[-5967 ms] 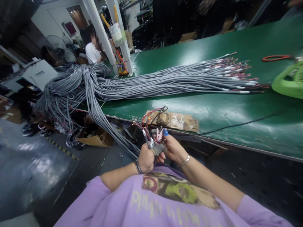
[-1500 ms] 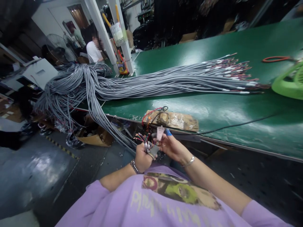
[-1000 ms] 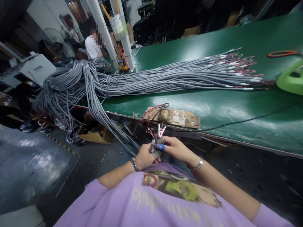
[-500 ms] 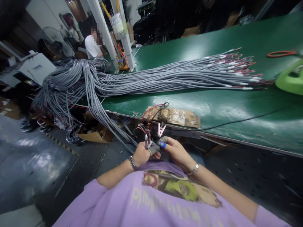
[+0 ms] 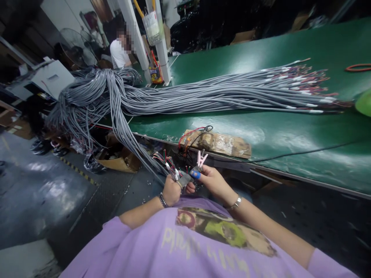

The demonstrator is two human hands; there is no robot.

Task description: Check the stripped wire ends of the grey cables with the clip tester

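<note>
My left hand (image 5: pixel 171 190) is closed in a fist round the stripped end of a grey cable, whose thin coloured wires (image 5: pixel 165 162) fan out above the fist. A grey cot covers one of its fingers. My right hand (image 5: pixel 211 180) is pinched close against the left, with a blue finger cot (image 5: pixel 195 174) on its forefinger and a small pink clip (image 5: pixel 201 158) sticking up from its fingers. Both hands hover below the front edge of the green table (image 5: pixel 261 131), in front of my lilac shirt.
A thick bundle of grey cables (image 5: pixel 203 94) lies across the table and spills off its left end. A brown taped block (image 5: pixel 222 143) with red and black leads sits at the edge. A seated person (image 5: pixel 121 50), white posts, cardboard boxes below.
The coloured wire ends have shifted left and fanned out more above my left fist. Both hands stay together in front of me; the view has swung slightly right.
</note>
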